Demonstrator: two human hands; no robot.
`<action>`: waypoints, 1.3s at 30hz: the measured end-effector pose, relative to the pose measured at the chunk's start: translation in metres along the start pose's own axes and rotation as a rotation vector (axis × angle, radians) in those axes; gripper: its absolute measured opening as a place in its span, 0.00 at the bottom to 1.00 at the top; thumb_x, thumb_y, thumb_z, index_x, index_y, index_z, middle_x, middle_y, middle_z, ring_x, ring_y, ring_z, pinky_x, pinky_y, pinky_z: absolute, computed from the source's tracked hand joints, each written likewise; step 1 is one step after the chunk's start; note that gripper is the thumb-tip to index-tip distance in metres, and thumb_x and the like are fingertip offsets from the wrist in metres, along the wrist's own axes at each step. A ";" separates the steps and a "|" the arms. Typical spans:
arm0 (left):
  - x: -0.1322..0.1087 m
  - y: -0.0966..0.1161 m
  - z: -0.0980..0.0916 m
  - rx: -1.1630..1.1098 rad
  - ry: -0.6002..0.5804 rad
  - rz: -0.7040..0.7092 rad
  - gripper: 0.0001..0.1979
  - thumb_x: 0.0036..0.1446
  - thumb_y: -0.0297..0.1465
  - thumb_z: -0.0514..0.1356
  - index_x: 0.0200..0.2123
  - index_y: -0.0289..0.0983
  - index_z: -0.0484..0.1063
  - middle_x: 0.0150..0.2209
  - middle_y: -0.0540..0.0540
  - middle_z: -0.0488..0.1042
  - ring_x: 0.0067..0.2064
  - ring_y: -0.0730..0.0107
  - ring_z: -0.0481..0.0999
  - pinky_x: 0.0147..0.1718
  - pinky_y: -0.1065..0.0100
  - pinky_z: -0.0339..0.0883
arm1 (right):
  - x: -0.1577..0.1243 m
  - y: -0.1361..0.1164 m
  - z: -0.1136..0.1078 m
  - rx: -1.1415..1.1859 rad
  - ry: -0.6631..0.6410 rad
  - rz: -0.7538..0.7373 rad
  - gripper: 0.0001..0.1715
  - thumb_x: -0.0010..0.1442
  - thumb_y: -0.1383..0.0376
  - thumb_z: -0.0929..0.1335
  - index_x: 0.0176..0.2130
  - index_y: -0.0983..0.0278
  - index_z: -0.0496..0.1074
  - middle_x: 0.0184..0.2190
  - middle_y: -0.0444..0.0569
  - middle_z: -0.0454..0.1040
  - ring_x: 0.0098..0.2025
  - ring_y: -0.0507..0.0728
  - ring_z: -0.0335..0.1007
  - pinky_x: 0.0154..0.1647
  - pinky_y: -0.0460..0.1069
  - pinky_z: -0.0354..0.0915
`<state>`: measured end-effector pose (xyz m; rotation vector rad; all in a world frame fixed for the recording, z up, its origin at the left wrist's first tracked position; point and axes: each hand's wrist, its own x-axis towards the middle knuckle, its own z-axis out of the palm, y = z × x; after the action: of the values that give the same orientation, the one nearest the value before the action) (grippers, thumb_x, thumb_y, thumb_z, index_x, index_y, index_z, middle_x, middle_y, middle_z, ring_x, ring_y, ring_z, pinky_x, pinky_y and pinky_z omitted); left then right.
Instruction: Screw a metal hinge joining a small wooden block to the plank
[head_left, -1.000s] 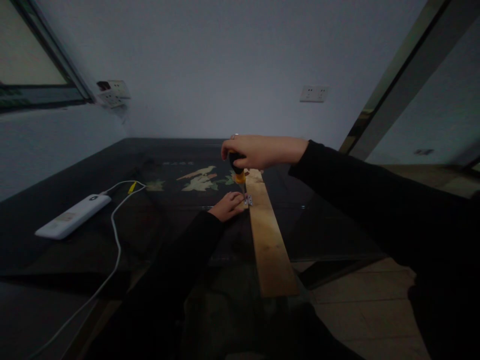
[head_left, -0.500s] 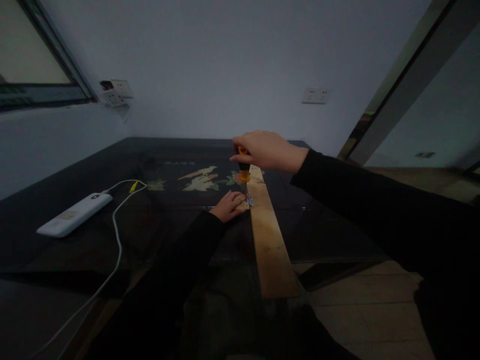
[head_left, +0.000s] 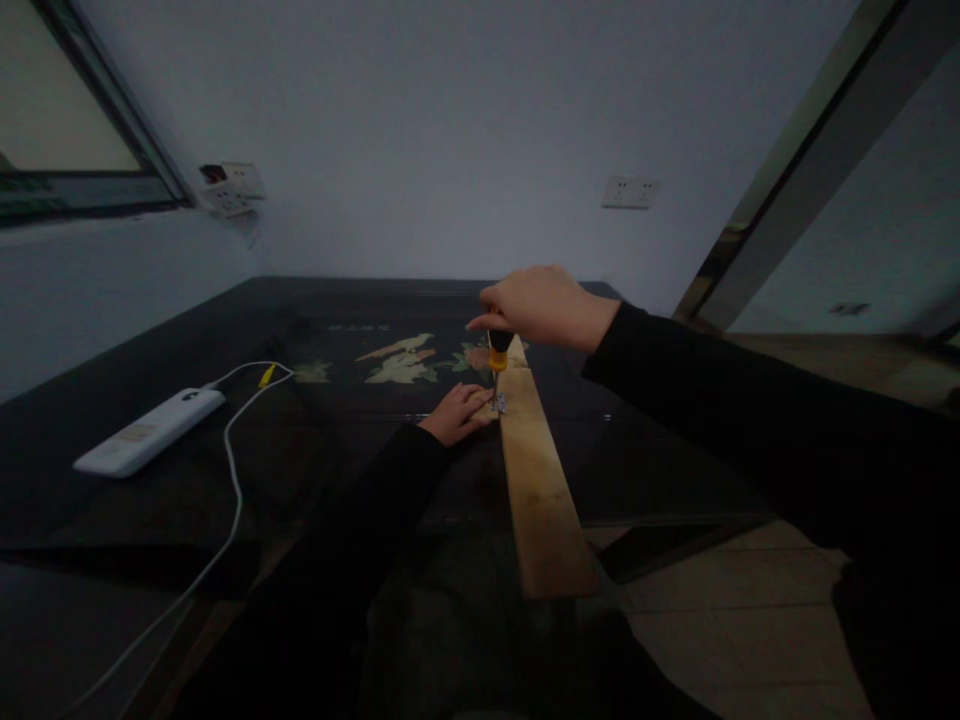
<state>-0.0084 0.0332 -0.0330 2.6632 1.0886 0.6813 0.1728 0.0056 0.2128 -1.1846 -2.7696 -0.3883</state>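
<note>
My right hand (head_left: 541,305) is closed round the black and yellow handle of a screwdriver (head_left: 498,358). The screwdriver points down, tilted slightly, with its shaft meeting a small metal hinge (head_left: 500,403). That hinge lies across the edge of a long wooden board (head_left: 541,480) and a small light wood piece (head_left: 486,412) beside it. My left hand (head_left: 456,412) lies flat on the small piece, fingers stretched towards the hinge and covering most of the wood. Whether a screw sits under the tip is too small to tell.
The board's near end juts past the front edge of the dark glossy table (head_left: 322,470). To the left lies a white power strip (head_left: 150,432), its white cable (head_left: 236,470) trailing off the table front. A wall (head_left: 435,140) with sockets (head_left: 630,191) stands behind.
My right hand has turned and shifted slightly right with the screwdriver, whose handle now leans more to the right. The left hand, hinge and board stay in place.
</note>
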 end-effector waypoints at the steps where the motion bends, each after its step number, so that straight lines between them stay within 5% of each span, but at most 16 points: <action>1: 0.000 0.000 0.000 0.000 0.001 0.000 0.27 0.61 0.40 0.53 0.62 0.39 0.59 0.55 0.37 0.62 0.56 0.53 0.61 0.58 0.49 0.53 | 0.000 -0.001 -0.001 0.014 -0.030 -0.029 0.25 0.62 0.51 0.61 0.44 0.66 0.73 0.39 0.56 0.74 0.38 0.58 0.68 0.34 0.49 0.55; 7: 0.000 -0.001 0.002 0.009 -0.003 0.002 0.28 0.61 0.40 0.53 0.63 0.40 0.58 0.55 0.37 0.63 0.56 0.54 0.61 0.58 0.49 0.53 | 0.004 -0.005 -0.010 0.165 -0.193 -0.244 0.21 0.56 0.66 0.67 0.51 0.66 0.68 0.46 0.54 0.71 0.39 0.54 0.66 0.35 0.47 0.56; 11: 0.001 0.000 0.002 0.014 0.002 -0.001 0.28 0.61 0.41 0.53 0.62 0.39 0.60 0.55 0.36 0.62 0.56 0.53 0.60 0.58 0.49 0.54 | 0.007 -0.013 -0.001 0.100 -0.031 -0.203 0.14 0.62 0.62 0.64 0.47 0.64 0.71 0.43 0.53 0.73 0.41 0.55 0.67 0.35 0.48 0.54; 15: 0.002 0.003 0.001 0.042 -0.010 0.003 0.28 0.60 0.40 0.53 0.62 0.37 0.60 0.54 0.36 0.62 0.55 0.52 0.60 0.58 0.47 0.52 | 0.009 -0.021 0.009 0.014 0.069 -0.108 0.22 0.64 0.52 0.61 0.45 0.65 0.72 0.42 0.56 0.74 0.40 0.58 0.69 0.34 0.49 0.54; 23: 0.003 0.008 0.001 0.050 -0.012 -0.003 0.28 0.60 0.38 0.54 0.61 0.35 0.60 0.54 0.34 0.60 0.58 0.50 0.58 0.61 0.41 0.43 | 0.009 -0.023 -0.015 0.150 -0.223 -0.262 0.19 0.56 0.66 0.67 0.49 0.67 0.70 0.46 0.55 0.72 0.38 0.54 0.66 0.35 0.48 0.55; 27: 0.003 0.007 0.000 0.063 -0.019 -0.005 0.27 0.60 0.38 0.54 0.61 0.34 0.60 0.54 0.34 0.61 0.57 0.50 0.59 0.61 0.42 0.42 | 0.011 -0.021 -0.004 0.112 -0.077 -0.236 0.14 0.60 0.62 0.65 0.46 0.64 0.72 0.43 0.54 0.73 0.40 0.56 0.67 0.35 0.48 0.54; 31: 0.003 0.007 0.000 0.054 -0.012 -0.012 0.27 0.59 0.38 0.55 0.61 0.36 0.61 0.54 0.35 0.61 0.57 0.51 0.60 0.61 0.43 0.44 | 0.013 -0.021 0.010 0.030 0.051 -0.137 0.21 0.64 0.53 0.61 0.47 0.65 0.70 0.44 0.57 0.72 0.40 0.58 0.68 0.35 0.49 0.54; 39: 0.002 0.012 -0.004 -0.024 -0.015 -0.023 0.26 0.59 0.37 0.55 0.59 0.36 0.63 0.54 0.36 0.63 0.57 0.52 0.60 0.58 0.50 0.54 | 0.023 -0.014 -0.001 0.217 -0.149 -0.308 0.16 0.59 0.66 0.66 0.48 0.67 0.70 0.42 0.52 0.73 0.38 0.53 0.65 0.36 0.47 0.55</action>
<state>-0.0022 0.0259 -0.0249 2.6272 1.0981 0.6643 0.1466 0.0118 0.2156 -0.7703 -3.0324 -0.0189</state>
